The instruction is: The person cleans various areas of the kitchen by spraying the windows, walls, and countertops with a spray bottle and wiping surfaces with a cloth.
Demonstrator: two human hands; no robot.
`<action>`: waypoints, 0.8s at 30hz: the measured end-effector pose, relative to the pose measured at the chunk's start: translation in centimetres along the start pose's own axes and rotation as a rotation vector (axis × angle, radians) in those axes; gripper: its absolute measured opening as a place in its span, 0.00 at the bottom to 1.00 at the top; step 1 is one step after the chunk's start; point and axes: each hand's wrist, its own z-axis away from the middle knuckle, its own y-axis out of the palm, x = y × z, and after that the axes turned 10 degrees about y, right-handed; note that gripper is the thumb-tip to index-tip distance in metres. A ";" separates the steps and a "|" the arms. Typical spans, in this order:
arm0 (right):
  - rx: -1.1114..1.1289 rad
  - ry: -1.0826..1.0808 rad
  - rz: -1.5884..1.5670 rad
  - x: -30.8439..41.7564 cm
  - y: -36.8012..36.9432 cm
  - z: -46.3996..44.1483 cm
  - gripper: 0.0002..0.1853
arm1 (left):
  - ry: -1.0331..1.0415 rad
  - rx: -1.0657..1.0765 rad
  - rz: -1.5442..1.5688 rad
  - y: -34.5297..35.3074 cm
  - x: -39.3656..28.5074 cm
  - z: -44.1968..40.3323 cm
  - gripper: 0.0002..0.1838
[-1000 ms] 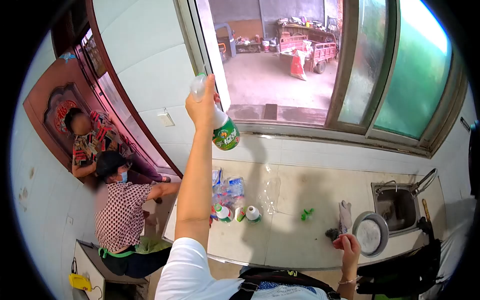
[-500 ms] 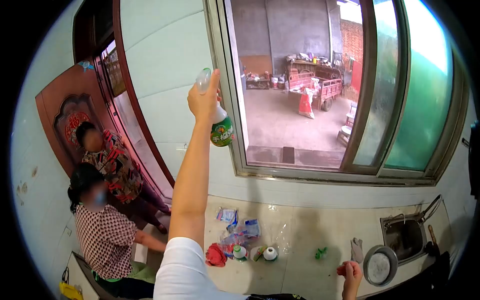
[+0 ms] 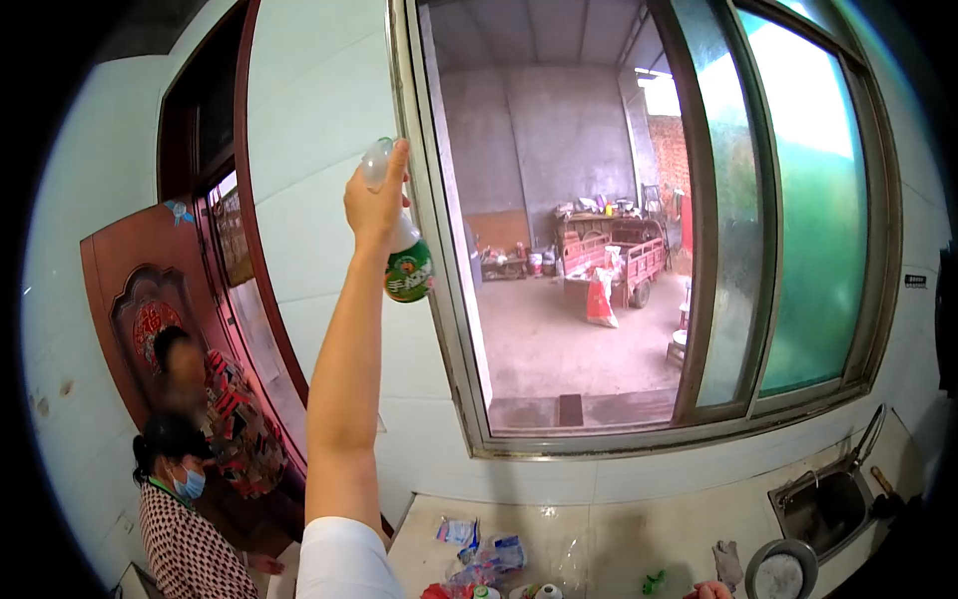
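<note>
My left hand [image 3: 374,205] is raised on an outstretched arm, wrapped around the neck of a spray bottle [image 3: 407,272] with a green label and a pale trigger head. The bottle is upright, close in front of the left edge of the window frame [image 3: 424,230]. At the bottom edge, only a small part of my right hand [image 3: 711,590] shows; its fingers are mostly cut off. Near it on the counter are a small green plastic piece [image 3: 654,582], a grey cloth or glove [image 3: 726,564] and a round metal pan [image 3: 783,574].
Plastic packaging [image 3: 489,561], a red cloth [image 3: 446,591] and white-topped bottles [image 3: 548,591] lie or stand on the counter [image 3: 619,529]. A sink [image 3: 823,509] is at the right. Two people [image 3: 190,539] are at the left by a door [image 3: 135,290].
The view has tilted up, so the counter and my right hand sit lower in the picture. My left hand still holds the spray bottle up. The people at the left have shifted posture.
</note>
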 end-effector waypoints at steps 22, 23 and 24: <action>-0.078 0.018 0.013 0.7 -0.6 -1.5 0.11 | -0.064 -0.051 -0.096 2.7 0.2 -2.6 0.23; -0.080 -0.001 0.025 0.6 -0.7 -1.5 0.11 | -0.060 -0.042 -0.083 2.8 0.7 -2.5 0.23; -0.092 0.001 0.016 0.5 -0.9 -1.5 0.11 | -0.102 -0.026 -0.043 2.9 0.6 -2.1 0.23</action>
